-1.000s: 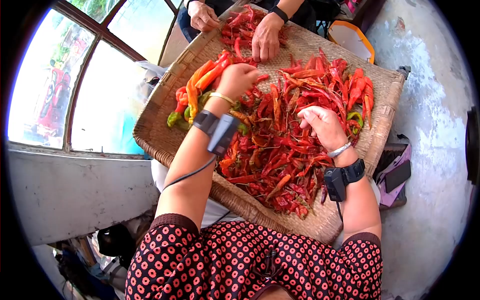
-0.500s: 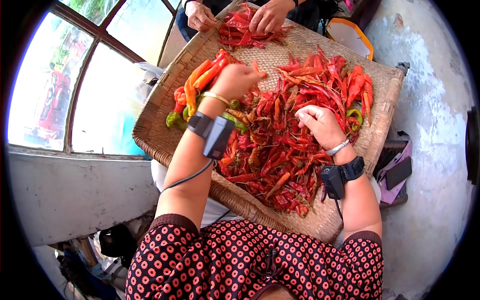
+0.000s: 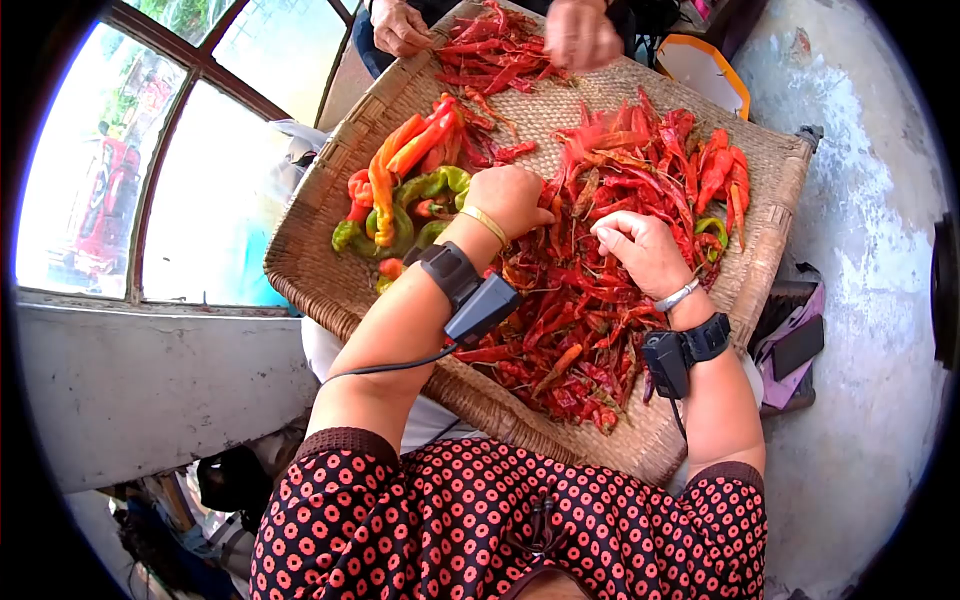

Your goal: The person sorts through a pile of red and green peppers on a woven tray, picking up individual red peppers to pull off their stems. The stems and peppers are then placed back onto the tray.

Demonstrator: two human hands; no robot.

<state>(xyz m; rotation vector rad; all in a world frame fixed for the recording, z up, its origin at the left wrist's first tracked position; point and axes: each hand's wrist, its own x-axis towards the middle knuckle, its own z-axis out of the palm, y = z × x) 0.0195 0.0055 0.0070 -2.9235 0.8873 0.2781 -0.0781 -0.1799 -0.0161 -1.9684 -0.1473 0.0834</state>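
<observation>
A square woven tray [image 3: 600, 90] holds a wide heap of dried red chillies [image 3: 560, 320]. My left hand [image 3: 510, 203] is over the upper left part of the heap, its fingers bent down and its thumb pointing right; what the fingers hold, if anything, is hidden. Over the heap's right part, my right hand [image 3: 645, 248] has its thumb and fingertips pressed together; nothing can be made out between them. Fresh orange peppers [image 3: 420, 145] and green peppers [image 3: 440, 183] lie left of my left hand. A curled green pepper [image 3: 711, 230] is at the heap's right edge.
Across the tray, another person's hands [image 3: 402, 27] are by a smaller pile of red chillies [image 3: 495, 50]; one is blurred. A window [image 3: 200, 170] is on the left. An orange-rimmed container [image 3: 705, 70] and a phone-like dark object [image 3: 797, 347] lie beyond the tray's right side.
My left hand has moved down and right onto the heap, uncovering green peppers. My right hand has stayed still. The other person's right-side hand has lifted away from the small pile.
</observation>
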